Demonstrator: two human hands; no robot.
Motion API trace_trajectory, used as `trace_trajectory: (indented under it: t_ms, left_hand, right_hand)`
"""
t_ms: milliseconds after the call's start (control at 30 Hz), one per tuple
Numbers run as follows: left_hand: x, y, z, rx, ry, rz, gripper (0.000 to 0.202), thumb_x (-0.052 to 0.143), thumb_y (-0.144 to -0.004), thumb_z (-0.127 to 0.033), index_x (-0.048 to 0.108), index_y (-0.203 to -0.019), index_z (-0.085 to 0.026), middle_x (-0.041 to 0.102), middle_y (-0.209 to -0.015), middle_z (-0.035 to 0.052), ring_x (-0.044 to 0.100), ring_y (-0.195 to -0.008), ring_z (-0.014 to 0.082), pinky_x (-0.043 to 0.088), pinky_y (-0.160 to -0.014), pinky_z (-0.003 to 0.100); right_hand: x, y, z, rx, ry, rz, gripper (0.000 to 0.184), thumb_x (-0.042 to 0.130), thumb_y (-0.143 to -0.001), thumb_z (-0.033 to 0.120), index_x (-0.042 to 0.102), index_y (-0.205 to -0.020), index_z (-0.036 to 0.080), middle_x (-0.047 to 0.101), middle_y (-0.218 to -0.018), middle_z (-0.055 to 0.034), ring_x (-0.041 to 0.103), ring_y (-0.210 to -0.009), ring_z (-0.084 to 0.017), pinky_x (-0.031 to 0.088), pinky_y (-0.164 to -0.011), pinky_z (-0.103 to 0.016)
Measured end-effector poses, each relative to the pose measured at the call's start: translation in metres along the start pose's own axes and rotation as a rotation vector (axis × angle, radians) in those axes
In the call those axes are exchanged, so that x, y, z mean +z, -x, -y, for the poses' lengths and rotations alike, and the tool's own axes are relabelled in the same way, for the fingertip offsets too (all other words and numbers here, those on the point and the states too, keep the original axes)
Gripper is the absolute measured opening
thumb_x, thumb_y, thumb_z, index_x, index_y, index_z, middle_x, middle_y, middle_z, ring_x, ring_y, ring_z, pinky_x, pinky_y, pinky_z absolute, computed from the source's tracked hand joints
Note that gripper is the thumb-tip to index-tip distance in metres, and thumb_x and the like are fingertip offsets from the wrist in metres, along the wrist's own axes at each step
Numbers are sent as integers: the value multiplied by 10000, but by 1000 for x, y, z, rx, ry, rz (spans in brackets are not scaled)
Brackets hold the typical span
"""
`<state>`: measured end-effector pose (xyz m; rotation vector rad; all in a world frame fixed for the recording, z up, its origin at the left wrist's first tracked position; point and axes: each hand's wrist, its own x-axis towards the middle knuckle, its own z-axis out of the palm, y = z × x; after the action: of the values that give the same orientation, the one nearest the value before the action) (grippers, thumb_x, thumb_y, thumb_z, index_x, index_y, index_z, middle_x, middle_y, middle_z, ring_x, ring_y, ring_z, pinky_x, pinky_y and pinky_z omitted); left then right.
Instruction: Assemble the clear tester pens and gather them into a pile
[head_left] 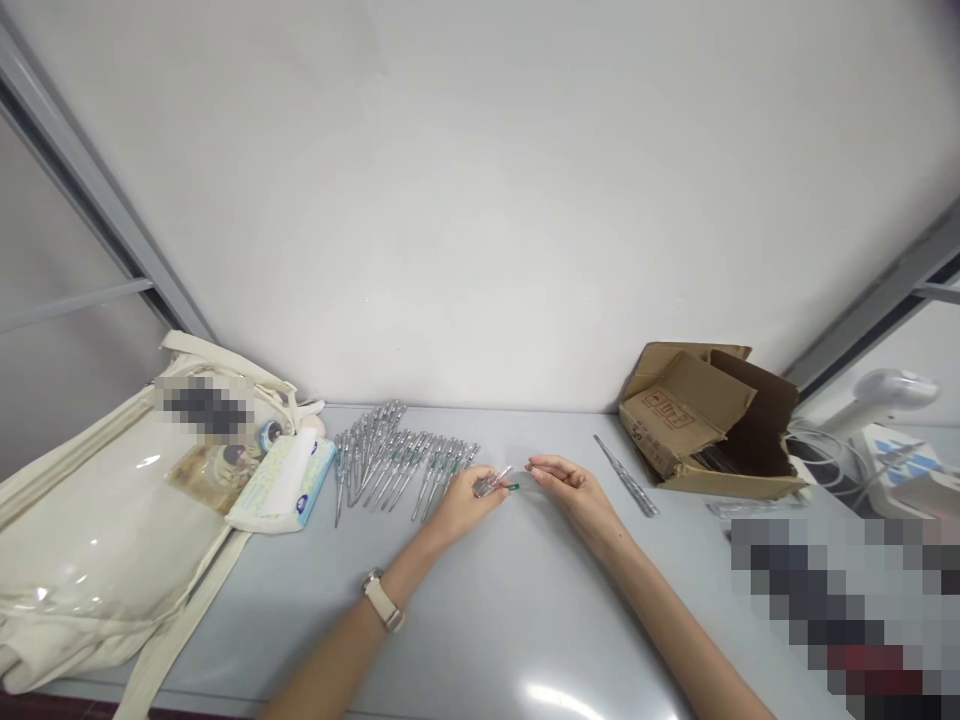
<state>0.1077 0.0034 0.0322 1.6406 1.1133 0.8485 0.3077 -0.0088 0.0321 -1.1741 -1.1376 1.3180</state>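
Note:
Between the fingers of my left hand [474,503] is a clear plastic screwdriver handle [491,482], with a small green part by the thumb. My right hand [566,487] is just to the right of it, thumb and fingertips drawn together in a pinch. Whatever those fingertips hold is too small to make out. Several screwdrivers with clear handles [409,460] lie in rows left of my left hand, some showing green inside. To the right of my right hand lies a separate screwdriver [628,478], slanting across the grey table [480,620].
An open cardboard box [675,420] stands at the back right, dark items inside. Beyond it are cables and a white scanner-like device [892,390]. A tissue pack [285,485] and a cream bag [112,520] occupy the left side. The white wall [480,200] borders the table's back.

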Motion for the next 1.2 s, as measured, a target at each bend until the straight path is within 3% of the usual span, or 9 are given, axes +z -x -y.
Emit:
trace_trajectory:
  t_ms: [333,467,633,1067,1200]
  left_hand:
    - [1,0,4,30,-22,11,221,627,-792,-317,713,-884,-136,686,-807,47,572,-687,157,391,-625,250]
    - [1,-1,5,42,-27,8,236,625,-799,-340,720,-892,-145,691,-807,44,565,-661,154,388,-611,252]
    - [1,-1,4,40,-46,-14,238,621,-798,-337,720,-892,-143,691,-813,38,577,-699,161,398,-650,254]
    - [1,0,2,22,-66,-59,225,631,-785,-342,710,-862,-146,669,-769,24,537,-658,142,381,-632,246]
    - [1,0,2,10,-34,-82,210,658,-761,-342,712,-835,-154,684,-793,25,584,-733,169,415,-708,265]
  right_hand:
    - [2,2,2,-15,90,45,416,776,-669,511,723,-931,192,737,-954,-74,663,-919,-224,483,-881,-333]
    - [2,1,1,-30,194,125,405,724,-712,543,736,-913,191,743,-951,-74,666,-928,-235,487,-885,-342]
    - [2,-1,-4,-33,165,195,433,742,-691,547,723,-935,190,742,-952,-79,680,-920,-235,499,-904,-374]
    - [1,-3,-7,-29,204,175,389,749,-688,509,699,-890,180,740,-910,-76,683,-843,-209,516,-810,-339]
    - [0,-4,-9,-40,198,188,395,759,-670,516,703,-874,183,740,-874,-65,684,-806,-203,523,-767,-330]
